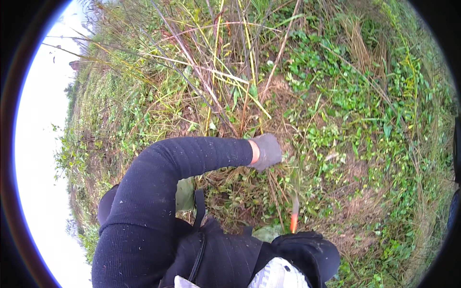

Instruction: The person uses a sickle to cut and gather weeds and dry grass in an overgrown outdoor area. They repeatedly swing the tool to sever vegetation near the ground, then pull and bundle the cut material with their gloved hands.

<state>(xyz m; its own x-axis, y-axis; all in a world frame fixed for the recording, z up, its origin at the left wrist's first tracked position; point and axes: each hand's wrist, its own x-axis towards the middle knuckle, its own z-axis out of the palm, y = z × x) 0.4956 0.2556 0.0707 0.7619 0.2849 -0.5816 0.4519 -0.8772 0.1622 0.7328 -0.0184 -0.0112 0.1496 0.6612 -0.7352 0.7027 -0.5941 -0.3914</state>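
My left hand (266, 152), in a grey glove below a dark knitted sleeve, is low among weeds at the base of tall stems (216, 82). Its back faces the camera and the fingers are hidden, so a hold on the stems cannot be made out. My right hand is not in view. To the lower right of the glove is a bladed hand tool with an orange handle (294, 222). Its blade (295, 201) points up in the picture into the grass, and the handle's lower end is hidden by dark clothing.
Leafy green weeds (324, 140) and dry flattened grass (360, 212) cover the ground to the right. Tall dry stalks lean across the top. More undergrowth (104, 108) lies to the left, against bright sky. A pale green thing (268, 233) shows near the tool handle.
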